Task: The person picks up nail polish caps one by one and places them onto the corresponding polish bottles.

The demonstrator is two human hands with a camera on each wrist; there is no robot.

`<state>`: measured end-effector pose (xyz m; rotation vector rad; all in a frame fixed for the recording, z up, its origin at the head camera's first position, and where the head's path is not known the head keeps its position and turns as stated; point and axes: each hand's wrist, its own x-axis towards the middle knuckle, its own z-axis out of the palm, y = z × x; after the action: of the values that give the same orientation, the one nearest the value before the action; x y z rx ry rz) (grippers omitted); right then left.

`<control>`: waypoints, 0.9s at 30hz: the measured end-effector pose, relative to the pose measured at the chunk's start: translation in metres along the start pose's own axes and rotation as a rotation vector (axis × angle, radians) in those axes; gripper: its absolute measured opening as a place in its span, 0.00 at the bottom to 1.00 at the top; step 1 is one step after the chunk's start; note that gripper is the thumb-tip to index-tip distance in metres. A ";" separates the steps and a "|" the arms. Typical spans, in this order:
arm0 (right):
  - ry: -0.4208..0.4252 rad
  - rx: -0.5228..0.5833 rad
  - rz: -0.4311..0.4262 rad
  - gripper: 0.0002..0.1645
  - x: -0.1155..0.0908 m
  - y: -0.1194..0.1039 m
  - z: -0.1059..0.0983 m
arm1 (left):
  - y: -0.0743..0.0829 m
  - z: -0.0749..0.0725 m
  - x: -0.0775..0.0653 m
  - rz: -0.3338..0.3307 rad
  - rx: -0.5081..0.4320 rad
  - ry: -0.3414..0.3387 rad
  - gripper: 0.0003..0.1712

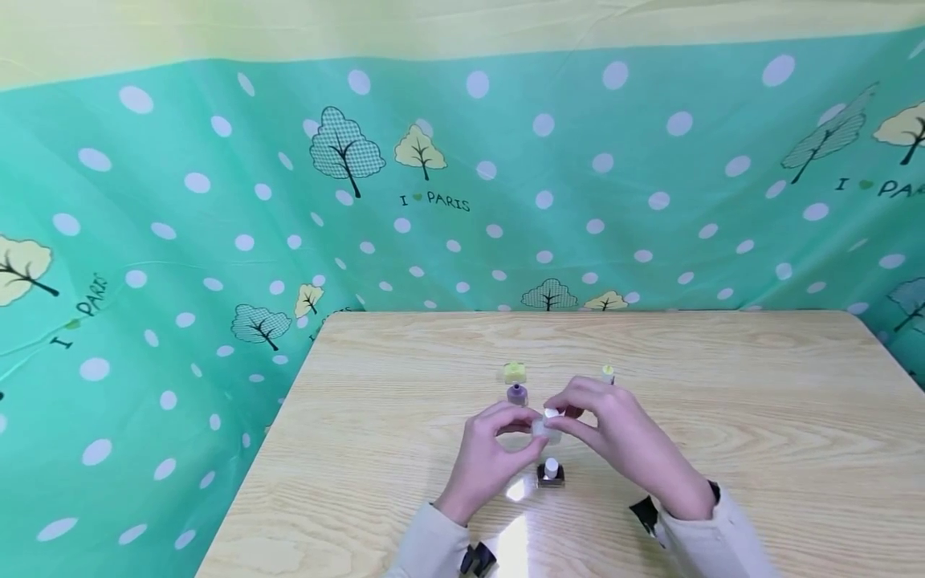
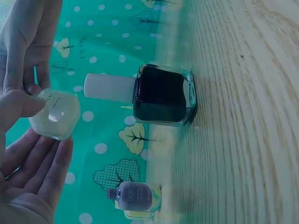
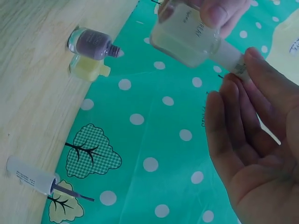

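My left hand (image 1: 495, 453) holds a nail polish bottle (image 2: 58, 116) of pale, milky colour above the table, thumb on its front face and fingers behind it. With thumb and fingertips, my right hand (image 1: 621, 425) pinches the bottle's white cap (image 3: 231, 58), which sits on the neck. Below the hands stands a dark nail polish bottle (image 1: 551, 477), upright with its white cap on. Just beyond the left fingers is an uncapped purple nail polish bottle (image 1: 516, 395), its threaded neck bare. Behind that stands an uncapped yellow nail polish bottle (image 1: 515, 372).
Past the right hand, a white brush cap (image 3: 30, 175) stands on its top, with its purple-coated brush pointing up. A yellow brush tip (image 1: 608, 370) shows there in the head view. The wooden table (image 1: 361, 417) ends at a green dotted curtain (image 1: 506, 201).
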<state>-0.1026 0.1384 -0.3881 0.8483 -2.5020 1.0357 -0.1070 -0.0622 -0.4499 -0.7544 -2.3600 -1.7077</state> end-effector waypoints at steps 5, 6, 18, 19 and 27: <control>0.103 -0.056 -0.015 0.13 -0.001 0.001 0.008 | 0.000 0.002 -0.001 0.023 0.002 0.014 0.13; 0.107 -0.058 -0.017 0.13 -0.001 0.001 0.008 | 0.000 0.002 -0.001 0.025 0.001 0.015 0.13; -0.082 0.057 -0.047 0.15 -0.001 0.002 -0.007 | 0.004 -0.001 -0.001 0.019 -0.004 0.016 0.13; -0.079 0.039 -0.051 0.14 -0.001 0.001 -0.007 | 0.004 -0.001 -0.001 0.020 -0.002 0.017 0.13; -0.032 -0.050 -0.032 0.06 -0.002 0.000 0.000 | 0.006 0.002 -0.002 0.024 0.028 0.023 0.13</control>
<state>-0.1005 0.1394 -0.3889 0.8941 -2.5212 0.9521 -0.1021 -0.0592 -0.4465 -0.7514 -2.3442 -1.6619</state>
